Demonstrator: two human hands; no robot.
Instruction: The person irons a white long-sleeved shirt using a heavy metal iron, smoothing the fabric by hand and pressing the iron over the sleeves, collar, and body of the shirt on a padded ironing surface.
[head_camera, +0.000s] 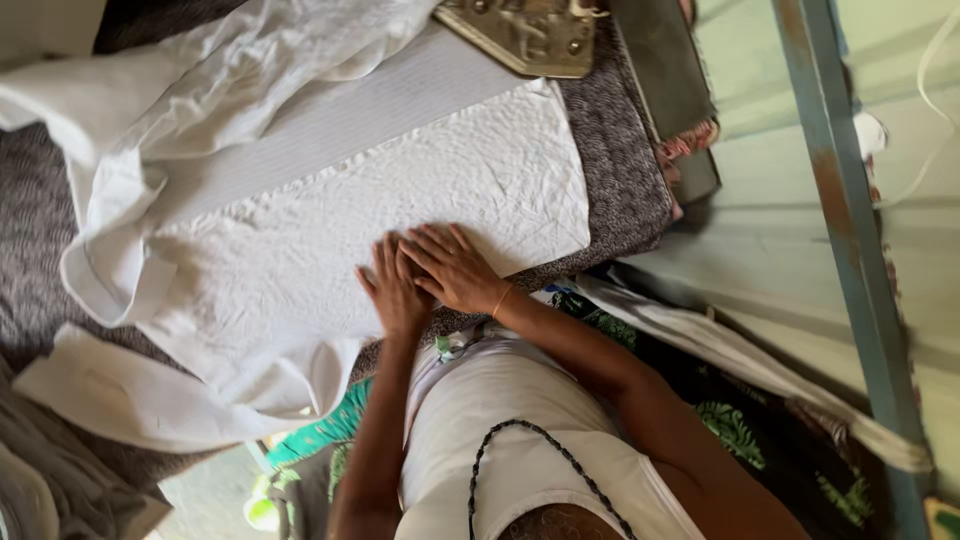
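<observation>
Fingers of both the left hand (392, 288) and right hand (455, 266) lie flat, grasping nothing, on the white cloth (400, 215) near the padded table's (625, 190) front edge, where pressing may crease it, while what seems an iron (525, 35) at the far edge could scorch.

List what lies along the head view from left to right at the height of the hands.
White shirt collar → crumpled white cloth → left hand → right hand → grey speckled padding → blue-green metal post.
</observation>
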